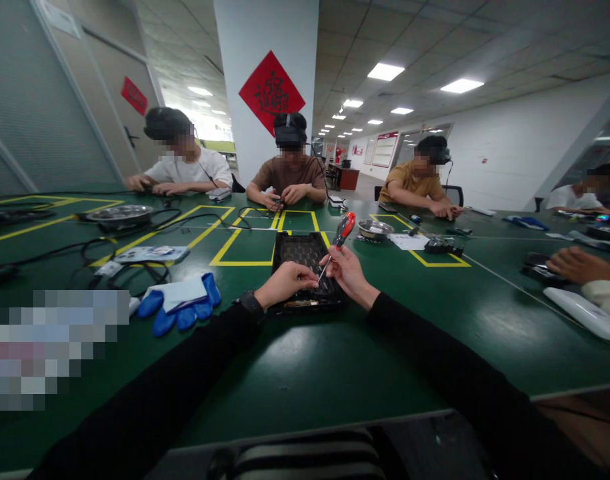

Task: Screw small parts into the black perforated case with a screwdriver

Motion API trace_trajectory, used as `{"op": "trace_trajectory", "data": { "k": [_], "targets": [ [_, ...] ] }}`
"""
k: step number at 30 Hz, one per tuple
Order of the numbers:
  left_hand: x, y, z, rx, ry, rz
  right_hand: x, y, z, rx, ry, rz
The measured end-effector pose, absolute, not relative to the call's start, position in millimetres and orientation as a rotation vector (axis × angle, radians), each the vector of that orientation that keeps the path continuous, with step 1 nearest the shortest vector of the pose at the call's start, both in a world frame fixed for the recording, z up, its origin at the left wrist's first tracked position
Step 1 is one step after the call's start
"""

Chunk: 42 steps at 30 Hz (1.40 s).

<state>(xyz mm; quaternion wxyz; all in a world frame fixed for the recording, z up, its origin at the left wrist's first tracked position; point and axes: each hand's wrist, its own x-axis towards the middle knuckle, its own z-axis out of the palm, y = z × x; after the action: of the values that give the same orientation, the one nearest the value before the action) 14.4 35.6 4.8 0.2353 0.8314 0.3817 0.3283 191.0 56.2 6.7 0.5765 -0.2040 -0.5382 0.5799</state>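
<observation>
A black open plastic housing [297, 251] lies on the green table in front of me, with a ribbed or patterned inside. My right hand [349, 272] is closed on a screwdriver [345, 230] with a red and grey handle. Its handle leans up to the right, and its metal shaft slants down into the housing. At the shaft's lower end, over the near part of the housing, my left hand [289, 283] is closed in a pinch. Whatever lies between those left fingertips is too small to make out.
Blue-and-white gloves [182, 303] lie to the left, near black cables [129, 257] and a metal bowl [121, 215]. Beyond the housing at right are another metal bowl [375, 230] and small black parts [442, 245]. Several people sit around the table; one person's hand [582, 265] is at far right.
</observation>
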Motion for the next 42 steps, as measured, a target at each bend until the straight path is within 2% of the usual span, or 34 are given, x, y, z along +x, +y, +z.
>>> {"op": "trace_trajectory", "data": {
  "k": [6, 42],
  "targets": [
    [14.5, 35.0, 5.3, 2.279, 1.056, 0.88, 195.3, 56.4, 7.6, -0.439, -1.202, 1.496],
    [14.8, 35.4, 7.0, 2.23, 1.045, 0.887, 195.5, 57.9, 7.3, -0.433, -1.155, 1.455]
  ]
}}
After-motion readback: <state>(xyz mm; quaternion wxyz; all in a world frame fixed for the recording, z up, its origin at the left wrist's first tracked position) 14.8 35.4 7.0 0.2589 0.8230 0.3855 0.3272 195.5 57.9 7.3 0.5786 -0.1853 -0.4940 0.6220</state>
